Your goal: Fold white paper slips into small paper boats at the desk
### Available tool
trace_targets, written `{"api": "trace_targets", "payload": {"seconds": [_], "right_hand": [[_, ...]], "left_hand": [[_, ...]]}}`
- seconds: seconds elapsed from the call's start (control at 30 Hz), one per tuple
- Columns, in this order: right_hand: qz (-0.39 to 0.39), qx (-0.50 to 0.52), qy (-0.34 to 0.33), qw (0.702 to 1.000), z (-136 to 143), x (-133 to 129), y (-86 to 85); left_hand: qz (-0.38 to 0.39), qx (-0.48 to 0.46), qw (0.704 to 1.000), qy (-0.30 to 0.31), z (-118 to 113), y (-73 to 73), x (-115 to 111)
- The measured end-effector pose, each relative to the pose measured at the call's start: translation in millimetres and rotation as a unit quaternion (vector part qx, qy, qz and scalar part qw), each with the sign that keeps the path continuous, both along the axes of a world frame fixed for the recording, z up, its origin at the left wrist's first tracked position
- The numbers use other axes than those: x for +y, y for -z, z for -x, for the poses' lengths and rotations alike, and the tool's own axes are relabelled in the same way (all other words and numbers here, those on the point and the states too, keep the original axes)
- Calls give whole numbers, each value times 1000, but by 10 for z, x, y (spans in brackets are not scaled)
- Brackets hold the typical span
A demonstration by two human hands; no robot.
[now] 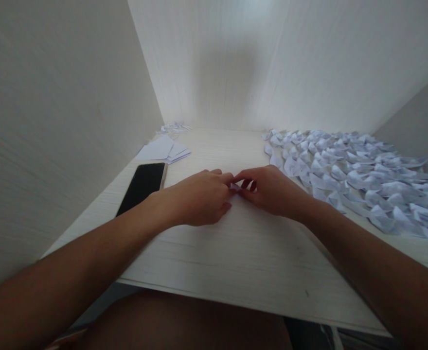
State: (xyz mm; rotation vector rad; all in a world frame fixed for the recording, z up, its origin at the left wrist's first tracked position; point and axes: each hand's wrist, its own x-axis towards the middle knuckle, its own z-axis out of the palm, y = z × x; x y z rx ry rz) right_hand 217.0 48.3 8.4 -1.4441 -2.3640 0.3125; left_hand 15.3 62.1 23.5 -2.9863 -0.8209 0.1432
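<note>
Between my two hands, over the middle of the white table, is a small piece of folded white paper (pixel 236 186). My left hand (pixel 208 197) closes on its left side, and the fingers hide most of it. On the other side my right hand (pixel 263 187) pinches the paper between thumb and fingertips. The exact shape of the paper cannot be made out. Many small folded paper boats (pixel 325 167) lie in rows to the right of my right hand.
A black phone (pixel 143 183) lies left of my left hand. Behind it are flat sheets of paper (pixel 159 148) and thin paper scraps (pixel 173 128) near the corner. White walls (pixel 221 73) enclose the table (pixel 214 257) at the back and left.
</note>
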Motion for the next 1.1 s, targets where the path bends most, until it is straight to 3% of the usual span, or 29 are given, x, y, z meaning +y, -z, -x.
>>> {"api": "trace_targets", "payload": {"seconds": [0.3,0.67,0.87,1.1], "right_hand": [[-16,-66,-5,998,35,-17,-13],[-31,-238,1,971,149,-128,-76],[-52,-232,18,971,118,-381,-14],[-52,-268,45,961,77,-731,-44]], "left_hand": [[-5,-13,1000,-13,-32,27,-30],[7,-28,999,-16,-46,-6,-53],[10,-36,999,-31,-60,-32,-112],[-12,-15,1000,-7,-31,-62,-120]]}}
